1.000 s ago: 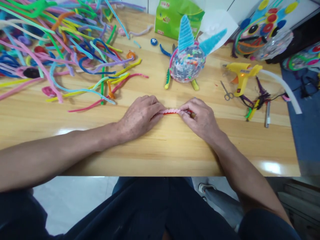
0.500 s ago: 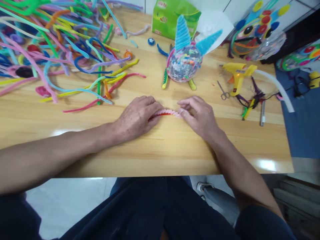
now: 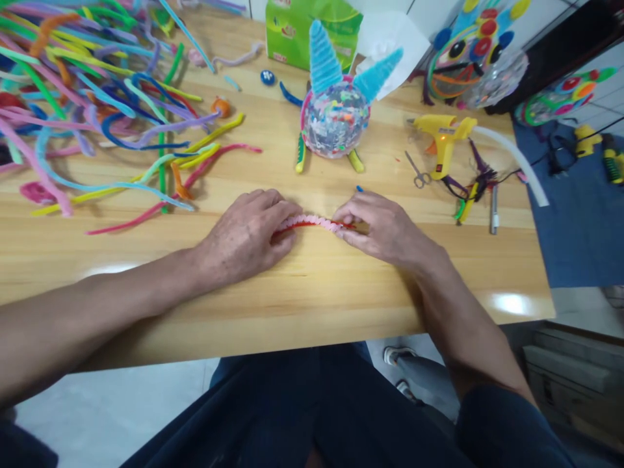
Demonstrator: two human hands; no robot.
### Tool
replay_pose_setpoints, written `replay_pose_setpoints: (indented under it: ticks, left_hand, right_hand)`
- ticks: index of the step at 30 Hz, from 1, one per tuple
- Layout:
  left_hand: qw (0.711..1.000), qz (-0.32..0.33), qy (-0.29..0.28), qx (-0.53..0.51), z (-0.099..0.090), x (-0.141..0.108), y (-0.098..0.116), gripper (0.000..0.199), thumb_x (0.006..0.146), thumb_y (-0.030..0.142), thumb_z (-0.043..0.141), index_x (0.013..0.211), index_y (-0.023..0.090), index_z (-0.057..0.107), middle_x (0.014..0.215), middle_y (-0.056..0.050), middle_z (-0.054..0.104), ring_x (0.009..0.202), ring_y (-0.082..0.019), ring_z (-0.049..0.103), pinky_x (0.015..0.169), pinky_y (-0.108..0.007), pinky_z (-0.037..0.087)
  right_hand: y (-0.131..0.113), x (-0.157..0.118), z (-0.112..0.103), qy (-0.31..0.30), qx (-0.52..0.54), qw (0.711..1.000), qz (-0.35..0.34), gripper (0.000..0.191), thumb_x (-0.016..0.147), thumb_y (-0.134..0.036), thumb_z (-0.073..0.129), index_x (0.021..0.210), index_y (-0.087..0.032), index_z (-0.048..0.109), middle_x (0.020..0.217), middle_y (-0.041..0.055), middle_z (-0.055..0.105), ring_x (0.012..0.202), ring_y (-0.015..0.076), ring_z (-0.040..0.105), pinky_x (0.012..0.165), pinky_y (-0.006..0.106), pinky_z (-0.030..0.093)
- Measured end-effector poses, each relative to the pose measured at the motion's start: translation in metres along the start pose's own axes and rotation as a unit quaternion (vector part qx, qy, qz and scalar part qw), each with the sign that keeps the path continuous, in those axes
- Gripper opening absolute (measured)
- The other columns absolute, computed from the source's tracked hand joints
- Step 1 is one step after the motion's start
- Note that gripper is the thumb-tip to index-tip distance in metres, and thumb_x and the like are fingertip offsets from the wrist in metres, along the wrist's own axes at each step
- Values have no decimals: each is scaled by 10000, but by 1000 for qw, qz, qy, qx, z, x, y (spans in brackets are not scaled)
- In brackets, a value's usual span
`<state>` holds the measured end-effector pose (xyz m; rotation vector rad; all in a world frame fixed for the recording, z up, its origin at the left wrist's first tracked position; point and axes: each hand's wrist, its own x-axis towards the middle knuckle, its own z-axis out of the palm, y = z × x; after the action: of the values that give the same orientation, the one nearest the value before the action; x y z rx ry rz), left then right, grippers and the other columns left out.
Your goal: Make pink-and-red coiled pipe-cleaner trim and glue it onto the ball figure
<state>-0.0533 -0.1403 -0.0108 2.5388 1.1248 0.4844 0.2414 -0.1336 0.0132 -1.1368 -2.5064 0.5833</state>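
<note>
Between my hands a pink twisted pipe cleaner (image 3: 312, 220), with red along its lower edge, arches just over the wooden table (image 3: 312, 292). My left hand (image 3: 248, 231) is closed around its left end, which the fingers hide. At the other end my right hand (image 3: 383, 224) pinches it between thumb and fingers, and a red tip pokes out there. A small blue tip (image 3: 359, 189) shows just behind the right hand. Beyond the hands stands a clear, speckled round body (image 3: 336, 123) with two light blue pipe-cleaner ears (image 3: 325, 58) and yellow-green feet.
Many coloured pipe cleaners (image 3: 112, 123) lie heaped at the left. To the right are a yellow glue gun (image 3: 444, 140), small scissors (image 3: 419, 174) and a utility knife (image 3: 494, 211). A green tissue pack (image 3: 292, 39) and decorated figures (image 3: 463, 58) stand at the back.
The view has shifted, so the table's things sit further left. My right fingers have closed on the pink pipe cleaner's right end, and a red tip now shows there. My left hand keeps its hold.
</note>
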Motion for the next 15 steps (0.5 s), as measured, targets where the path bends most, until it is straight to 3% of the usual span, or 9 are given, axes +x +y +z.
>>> replay_pose_setpoints:
  ticks: [5, 15]
  left_hand:
    - [1000, -15, -19, 8, -8, -6, 6, 599, 886, 167, 650, 1480, 145, 576, 1270, -163, 683, 1203, -345, 677, 1055, -492, 577]
    - [997, -63, -44, 18, -22, -11, 10, 495, 941, 145, 645, 1431, 203, 606, 1084, -74, 761, 969, -242, 751, 843, -331, 582]
  right_hand:
    - [2, 1, 10, 19, -17, 1000, -10, 92, 1001, -243, 684, 1030, -245, 772, 891, 51, 753, 835, 243, 690, 781, 392, 539]
    - [3, -2, 14, 35, -19, 999, 1, 118, 987, -249, 688, 1062, -270, 778, 930, 41, 763, 807, 226, 688, 750, 379, 535]
